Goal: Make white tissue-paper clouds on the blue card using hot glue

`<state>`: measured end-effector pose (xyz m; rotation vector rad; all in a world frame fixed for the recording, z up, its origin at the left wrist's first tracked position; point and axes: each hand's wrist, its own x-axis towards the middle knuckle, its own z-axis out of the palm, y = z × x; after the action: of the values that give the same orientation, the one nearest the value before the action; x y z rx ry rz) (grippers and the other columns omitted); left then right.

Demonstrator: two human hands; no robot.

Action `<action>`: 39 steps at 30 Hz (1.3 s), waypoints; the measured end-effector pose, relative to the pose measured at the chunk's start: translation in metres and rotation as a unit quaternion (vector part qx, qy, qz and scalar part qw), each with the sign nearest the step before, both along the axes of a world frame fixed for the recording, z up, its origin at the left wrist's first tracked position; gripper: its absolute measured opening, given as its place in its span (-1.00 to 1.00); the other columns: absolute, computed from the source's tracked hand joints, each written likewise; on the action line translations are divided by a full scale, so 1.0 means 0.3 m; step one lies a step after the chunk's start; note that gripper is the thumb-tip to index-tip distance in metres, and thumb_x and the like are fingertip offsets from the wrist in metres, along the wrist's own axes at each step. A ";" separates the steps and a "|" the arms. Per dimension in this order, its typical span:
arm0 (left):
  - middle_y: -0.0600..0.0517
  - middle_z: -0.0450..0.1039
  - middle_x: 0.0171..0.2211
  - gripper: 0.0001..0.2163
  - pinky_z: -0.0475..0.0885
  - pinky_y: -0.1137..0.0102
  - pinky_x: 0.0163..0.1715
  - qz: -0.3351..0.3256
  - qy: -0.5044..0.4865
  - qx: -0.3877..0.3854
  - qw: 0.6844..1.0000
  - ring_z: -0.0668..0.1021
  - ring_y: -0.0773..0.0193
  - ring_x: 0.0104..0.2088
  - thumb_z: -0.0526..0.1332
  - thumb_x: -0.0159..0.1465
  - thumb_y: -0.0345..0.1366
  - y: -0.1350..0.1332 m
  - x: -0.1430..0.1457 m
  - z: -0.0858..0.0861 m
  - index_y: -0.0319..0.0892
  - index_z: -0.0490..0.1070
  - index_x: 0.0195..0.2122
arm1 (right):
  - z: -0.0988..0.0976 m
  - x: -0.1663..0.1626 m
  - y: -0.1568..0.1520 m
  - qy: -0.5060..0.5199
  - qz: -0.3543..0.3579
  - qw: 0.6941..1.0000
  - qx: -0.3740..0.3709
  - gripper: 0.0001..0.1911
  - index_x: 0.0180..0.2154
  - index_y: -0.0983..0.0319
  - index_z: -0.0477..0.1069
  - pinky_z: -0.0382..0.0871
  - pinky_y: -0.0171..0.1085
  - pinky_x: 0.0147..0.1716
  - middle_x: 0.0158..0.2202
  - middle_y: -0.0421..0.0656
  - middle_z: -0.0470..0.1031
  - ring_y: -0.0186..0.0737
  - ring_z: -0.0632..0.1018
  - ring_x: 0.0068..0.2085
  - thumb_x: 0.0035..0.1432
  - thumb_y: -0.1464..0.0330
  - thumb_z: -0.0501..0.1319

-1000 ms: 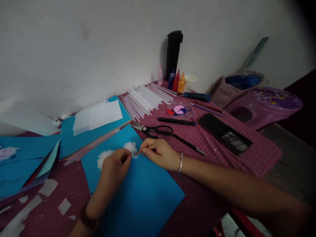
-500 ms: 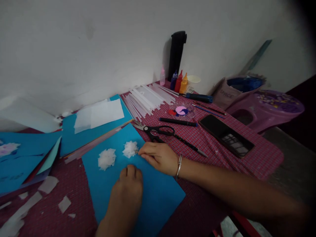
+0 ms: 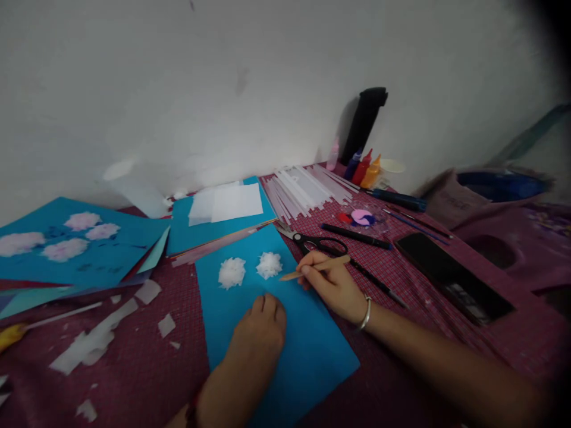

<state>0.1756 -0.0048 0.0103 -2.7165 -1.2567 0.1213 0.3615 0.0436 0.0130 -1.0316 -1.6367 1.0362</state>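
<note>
On a blue sheet of paper (image 3: 307, 351) two round tufts of white paper pieces lie side by side, a left tuft (image 3: 232, 272) and a right tuft (image 3: 269, 264). My right hand (image 3: 332, 285) pinches a pointed tan wooden stick (image 3: 341, 261); its tip is just below and right of the right tuft, apart from it. My left hand (image 3: 263, 333) rests palm down on the sheet below the tufts, fingers slightly bent and close together, with nothing seen in it. The underside of that hand is hidden.
Scissors (image 3: 325, 242), a black marker (image 3: 357, 236) and a phone (image 3: 450, 273) lie to the right. White strips (image 3: 307, 190), paint bottles (image 3: 366, 168) and a paint palette (image 3: 363, 217) are behind. At left are a blue sheet with pinkish tufts (image 3: 65, 249) and paper scraps (image 3: 84, 348).
My view has turned left, so everything sits further right in it. My right hand has drawn back slightly from the right tuft, and the stick now shows clearly. The left hand stays on the sheet.
</note>
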 end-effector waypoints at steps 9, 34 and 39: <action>-0.02 0.51 -0.34 -0.78 0.49 0.41 -0.33 0.094 -0.134 -0.061 0.985 0.55 0.27 -0.35 -0.01 0.32 -0.41 -0.221 -0.392 0.062 -0.12 0.43 -0.28 | -0.023 -0.037 -0.015 0.018 0.095 0.985 -0.145 -0.80 -0.37 0.20 0.35 0.35 -0.30 -0.46 -0.50 -0.20 0.41 -0.28 0.44 -0.46 0.24 0.25 0.09; 0.10 0.42 -0.53 -0.83 0.40 0.43 -0.48 0.383 -0.393 -0.145 0.823 0.48 0.31 -0.51 0.15 0.14 -0.17 0.020 -0.521 0.146 -0.16 0.38 -0.47 | -0.018 -0.040 -0.003 0.052 0.085 0.985 -0.139 -0.76 -0.33 0.23 0.35 0.34 -0.31 -0.49 -0.48 -0.20 0.44 -0.31 0.45 -0.49 0.22 0.19 0.11; 0.13 0.35 -0.59 -0.82 0.28 0.50 -0.55 0.344 -0.483 -0.334 0.733 0.38 0.39 -0.56 0.25 0.07 -0.16 0.069 -0.319 0.162 -0.17 0.41 -0.50 | -0.003 -0.061 -0.025 0.143 0.101 0.974 -0.142 -0.71 -0.24 0.25 0.39 0.37 -0.31 -0.46 -0.33 -0.15 0.49 -0.38 0.46 -0.50 0.25 0.16 0.07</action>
<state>0.0799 0.0158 0.0590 -2.6116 -2.9664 -1.1221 0.3433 0.0363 0.0122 -0.8585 -1.4035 1.5151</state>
